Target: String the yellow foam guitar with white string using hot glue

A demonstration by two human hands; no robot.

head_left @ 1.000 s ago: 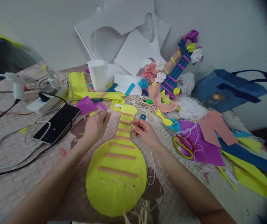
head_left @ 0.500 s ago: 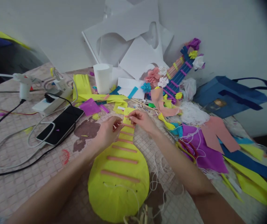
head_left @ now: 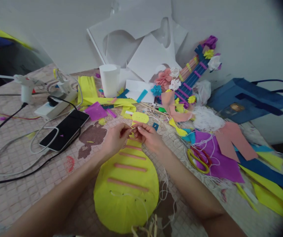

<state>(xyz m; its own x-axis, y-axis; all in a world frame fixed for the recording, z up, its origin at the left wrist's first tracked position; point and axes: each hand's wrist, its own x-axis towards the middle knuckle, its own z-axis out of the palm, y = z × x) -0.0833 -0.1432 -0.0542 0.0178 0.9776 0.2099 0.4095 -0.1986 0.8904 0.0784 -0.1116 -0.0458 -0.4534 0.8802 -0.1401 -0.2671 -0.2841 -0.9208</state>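
White cup (head_left: pixel 109 82), contents hidden, beyond yellow guitar (head_left: pixel 128 176)

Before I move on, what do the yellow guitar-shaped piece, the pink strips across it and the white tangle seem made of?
Yellow guitar-shaped piece: matte, paper-like covering, judging by faint creases; what lies beneath is hidden. Pink strips: matte paper or thin card, since they look narrow, straight-edged and evenly coloured. White tangle: likely dull thread or string, from its fine loose strands.
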